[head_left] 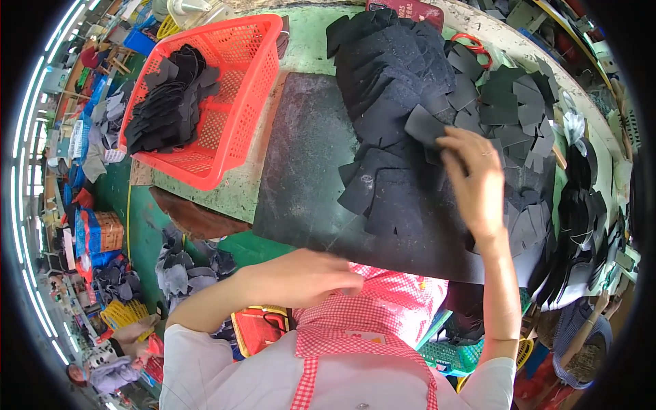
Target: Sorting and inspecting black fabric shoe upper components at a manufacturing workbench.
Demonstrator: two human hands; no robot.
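Checked red-and-white apron cloth [369, 301] lies nearest, the blurred left hand [311, 277] by it loosely half-curled with nothing showing inside, while the right hand [471, 178] pinches a flat, smooth black piece [422, 126] in its fingertips above overlapping, notched black pieces [396, 75]. Open room spans the left of the scuffed dark mat [301, 164]; past that edge a red perforated plastic basket [253, 96] holding a dark stack [167, 109] stands on the desk [307, 55], and red handles [469, 36] lie behind the crowded right side.
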